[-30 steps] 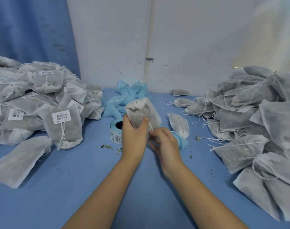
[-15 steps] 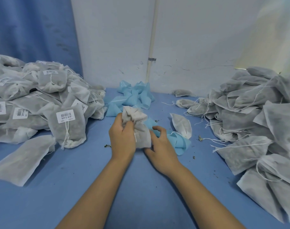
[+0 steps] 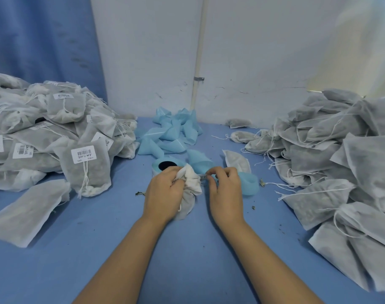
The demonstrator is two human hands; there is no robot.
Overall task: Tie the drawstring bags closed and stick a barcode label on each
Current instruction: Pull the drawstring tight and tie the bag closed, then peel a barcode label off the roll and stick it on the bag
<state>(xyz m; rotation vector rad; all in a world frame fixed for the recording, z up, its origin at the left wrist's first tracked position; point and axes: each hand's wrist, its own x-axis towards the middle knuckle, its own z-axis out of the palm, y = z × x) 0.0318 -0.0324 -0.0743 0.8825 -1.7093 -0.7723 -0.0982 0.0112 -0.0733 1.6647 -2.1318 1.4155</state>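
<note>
Your left hand hides much of the drawstring bag; the string pinched by your right hand is only a blur

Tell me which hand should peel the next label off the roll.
Right hand, probably: it pinches the drawstring right beside the label roll, while the left hand grips the bag.

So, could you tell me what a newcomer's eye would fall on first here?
Probably the two hands in the middle of the blue table: the left hand grips a white bag by its gathered neck while the right hand pinches what looks like its string. Then the two heaps of bags, a labelled pile at left and an unlabelled pile at right, with crumpled blue paper between them near the wall.
</note>
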